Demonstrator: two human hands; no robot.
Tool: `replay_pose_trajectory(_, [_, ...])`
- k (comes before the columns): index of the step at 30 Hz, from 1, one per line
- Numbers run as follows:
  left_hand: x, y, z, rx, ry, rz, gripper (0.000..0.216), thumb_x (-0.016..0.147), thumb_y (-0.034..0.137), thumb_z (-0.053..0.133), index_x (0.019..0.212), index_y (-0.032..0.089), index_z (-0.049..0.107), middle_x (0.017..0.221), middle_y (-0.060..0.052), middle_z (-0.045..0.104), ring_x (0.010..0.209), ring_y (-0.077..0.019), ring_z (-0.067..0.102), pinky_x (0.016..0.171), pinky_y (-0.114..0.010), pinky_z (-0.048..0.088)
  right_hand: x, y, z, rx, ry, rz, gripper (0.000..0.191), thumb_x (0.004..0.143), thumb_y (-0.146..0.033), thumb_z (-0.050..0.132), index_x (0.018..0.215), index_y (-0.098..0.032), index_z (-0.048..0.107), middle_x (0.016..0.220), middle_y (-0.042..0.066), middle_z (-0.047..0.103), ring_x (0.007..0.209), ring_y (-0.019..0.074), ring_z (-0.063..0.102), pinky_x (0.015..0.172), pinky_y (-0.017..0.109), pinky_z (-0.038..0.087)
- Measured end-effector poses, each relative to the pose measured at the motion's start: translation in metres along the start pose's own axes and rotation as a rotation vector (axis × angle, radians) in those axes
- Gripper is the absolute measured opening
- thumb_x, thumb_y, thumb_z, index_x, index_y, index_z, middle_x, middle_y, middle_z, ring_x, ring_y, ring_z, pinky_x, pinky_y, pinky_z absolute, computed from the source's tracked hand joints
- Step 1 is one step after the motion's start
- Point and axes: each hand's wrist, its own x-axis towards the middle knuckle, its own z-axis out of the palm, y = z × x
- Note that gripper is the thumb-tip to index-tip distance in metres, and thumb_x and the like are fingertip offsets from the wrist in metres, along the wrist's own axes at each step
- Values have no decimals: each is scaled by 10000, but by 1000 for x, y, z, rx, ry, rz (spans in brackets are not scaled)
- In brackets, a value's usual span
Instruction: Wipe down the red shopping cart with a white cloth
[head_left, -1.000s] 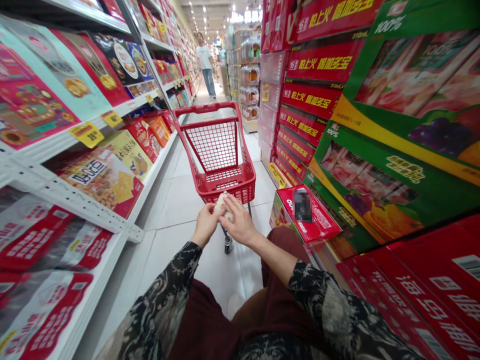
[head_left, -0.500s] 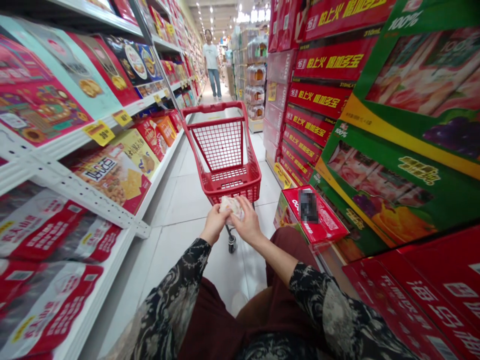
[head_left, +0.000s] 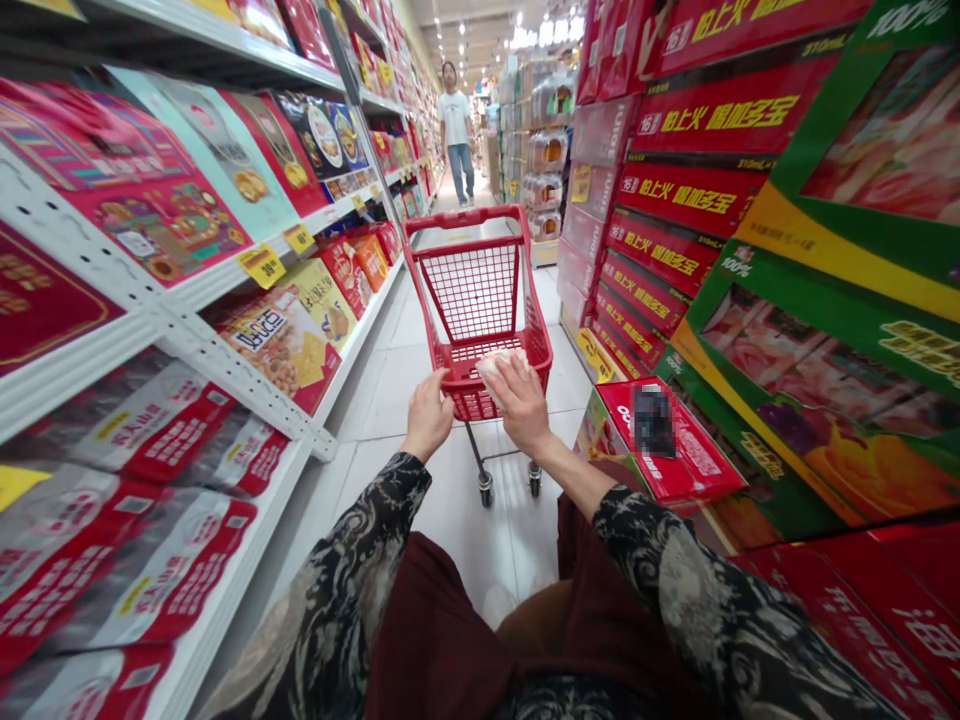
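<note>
A red shopping cart (head_left: 480,215) with a grid basket stands on the floor in front of me. My right hand (head_left: 523,405) is over its near rim, fingers laid across a crumpled white cloth (head_left: 491,372); whether it is fabric or paper I cannot tell. The cloth's lower part is hidden under the palm. At the cart's near left corner is my left hand (head_left: 429,418), its fingers loosely bent with a gap between thumb and forefinger and nothing seen in them. It may be touching the rim.
Shelves (head_left: 217,290) of boxed and bagged snacks line the left. Drink cartons (head_left: 694,195) are stacked on the right, with a red-topped box (head_left: 697,465) jutting out near my knee; a dark item on it is blurred. Farther down the aisle, a person (head_left: 455,130) faces this way.
My hands have come apart: the right carries the white cloth forward onto the cart's near rim, while the left has let go of it. The view has swung somewhat left.
</note>
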Motion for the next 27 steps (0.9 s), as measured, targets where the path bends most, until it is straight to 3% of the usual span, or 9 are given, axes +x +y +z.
replay_pose_trajectory(3, [10,-18,-14,418,-126,62,699,660,7,390,1339,174,374,1476,-112,295,1372,-257,227,1089,-560,192,9,1,16,-73,-89,-187,417,896,-82,384,1267,-224,510,1367,59,469,1371,202,224,1111,464,231])
replay_pose_trajectory(5, [11,-24,-18,580,-241,88,737,660,-11,362,1371,180,328,1501,-106,226,1383,-261,193,1075,-598,184,2,1,33,-85,-183,-309,391,907,-93,382,1256,-203,520,1347,61,492,1354,207,271,1102,443,266])
replay_pose_trajectory(9, [7,-20,-24,755,-326,149,724,685,7,347,1384,191,316,1514,-80,194,1391,-278,154,1065,-614,190,-34,15,62,-98,-363,-370,332,900,-98,415,1191,-146,566,1288,102,546,1303,222,373,1070,453,326])
replay_pose_trajectory(13, [5,-12,-26,807,-342,177,694,709,17,326,1380,195,330,1506,-75,226,1386,-279,174,1064,-613,193,-55,26,66,-87,-488,-379,298,893,-100,430,1137,-139,597,1234,120,583,1281,219,405,1035,461,371])
replay_pose_trajectory(17, [9,-13,-24,812,-300,208,624,739,42,327,1345,175,390,1482,-107,284,1379,-279,199,1068,-606,189,-33,10,51,-47,-395,-432,374,911,-93,375,1251,-162,516,1344,90,492,1346,213,290,1075,452,319])
replay_pose_trajectory(20, [12,-17,-22,760,-276,210,598,738,43,336,1319,159,422,1468,-130,306,1370,-279,227,1059,-612,202,-11,-3,47,-37,-310,-351,396,913,-95,359,1274,-184,496,1394,76,433,1373,201,216,1108,456,254])
replay_pose_trajectory(22, [12,-17,-21,694,-257,202,606,714,24,346,1296,160,447,1458,-134,325,1360,-281,257,1053,-620,205,-6,-6,46,-12,-320,-286,373,903,-99,375,1233,-175,533,1384,86,445,1367,202,236,1094,454,280])
replay_pose_trajectory(24, [9,-16,-19,563,-214,212,617,676,11,364,1262,161,484,1442,-124,359,1350,-264,284,1070,-586,212,-9,-8,42,46,-364,-239,375,869,-79,405,1204,-158,553,1348,103,485,1344,195,296,1070,426,325])
replay_pose_trajectory(27, [0,-15,-13,179,-190,214,580,639,43,401,1183,170,555,1360,-87,482,1281,-211,398,1082,-448,287,-19,-12,29,188,-390,-202,436,780,-60,463,1203,-119,547,1305,122,521,1285,182,394,1057,354,354])
